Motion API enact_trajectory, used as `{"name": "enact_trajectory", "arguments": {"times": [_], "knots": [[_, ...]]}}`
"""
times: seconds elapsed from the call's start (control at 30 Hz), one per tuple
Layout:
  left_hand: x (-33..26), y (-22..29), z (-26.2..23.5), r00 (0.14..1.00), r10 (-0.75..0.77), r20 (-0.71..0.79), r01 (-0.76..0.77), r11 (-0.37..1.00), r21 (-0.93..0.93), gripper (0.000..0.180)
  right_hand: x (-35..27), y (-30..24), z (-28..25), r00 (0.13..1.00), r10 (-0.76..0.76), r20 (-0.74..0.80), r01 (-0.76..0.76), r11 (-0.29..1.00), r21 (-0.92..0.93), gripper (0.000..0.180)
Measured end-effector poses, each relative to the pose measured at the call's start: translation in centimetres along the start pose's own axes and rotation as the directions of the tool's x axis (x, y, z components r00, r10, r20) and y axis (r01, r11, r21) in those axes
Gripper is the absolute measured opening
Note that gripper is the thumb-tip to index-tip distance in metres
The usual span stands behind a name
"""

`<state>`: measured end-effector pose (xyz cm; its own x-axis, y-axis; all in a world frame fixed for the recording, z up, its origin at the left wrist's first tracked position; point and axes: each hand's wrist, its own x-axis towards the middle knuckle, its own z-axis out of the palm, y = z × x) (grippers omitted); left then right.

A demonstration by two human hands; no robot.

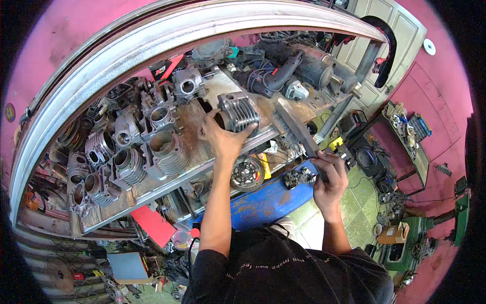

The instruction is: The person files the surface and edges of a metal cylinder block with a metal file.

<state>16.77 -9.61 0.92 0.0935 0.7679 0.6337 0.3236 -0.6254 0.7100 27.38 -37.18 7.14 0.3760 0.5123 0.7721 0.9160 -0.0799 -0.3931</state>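
My left hand [225, 142] is wrapped round a finned metal engine cylinder [240, 112], thumb on its near side. The cylinder lies tilted on its side at the front edge of the wooden workbench [195, 121], fins facing right. My right hand [330, 177] grips the near end of a long, flat grey file [296, 124]. The file points up and away to the left, its far end over the bench, to the right of the cylinder and apart from it. My right palm hides the near end of the file.
Several engine cylinders [169, 152] crowd the bench's left side. Exhaust mufflers [316, 68] and a small metal part [296, 90] lie at the far right. A lower shelf holds a round geared part [247, 172]. A curved white beam [202, 23] arches above the bench.
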Motion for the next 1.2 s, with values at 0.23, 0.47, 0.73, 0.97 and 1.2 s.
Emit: {"name": "enact_trajectory", "arguments": {"times": [0.23, 0.47, 0.73, 0.97, 1.2], "knots": [[-1.3, -2.2, -0.2, 0.991, -0.136, 0.004, 0.135, 0.979, -0.155, 0.103, 2.4, -2.8, 1.6, 0.99, -0.129, 0.054, 0.124, 0.988, 0.093, 0.061], [-1.7, -3.1, -0.1, 0.995, -0.103, 0.015, 0.104, 0.988, -0.114, 0.105, 5.0, -5.8, 4.9, 0.915, -0.356, 0.191, 0.359, 0.933, 0.022, 0.058], [-1.0, -2.6, -0.6, 0.991, -0.135, 0.022, 0.136, 0.953, -0.271, 0.108, 5.2, -5.4, 7.6, 0.897, -0.423, 0.126, 0.428, 0.904, -0.017, 0.044], [-0.8, -2.4, -1.0, 0.976, -0.194, 0.097, 0.209, 0.962, -0.176, 0.096, 3.2, -4.8, 7.2, 0.909, -0.397, 0.126, 0.396, 0.917, 0.038, 0.039], [-0.8, -2.6, -1.2, 0.982, -0.163, 0.092, 0.177, 0.969, -0.174, 0.101, 5.0, -6.3, 7.5, 0.906, -0.377, 0.194, 0.37, 0.926, 0.069, 0.054]]}}
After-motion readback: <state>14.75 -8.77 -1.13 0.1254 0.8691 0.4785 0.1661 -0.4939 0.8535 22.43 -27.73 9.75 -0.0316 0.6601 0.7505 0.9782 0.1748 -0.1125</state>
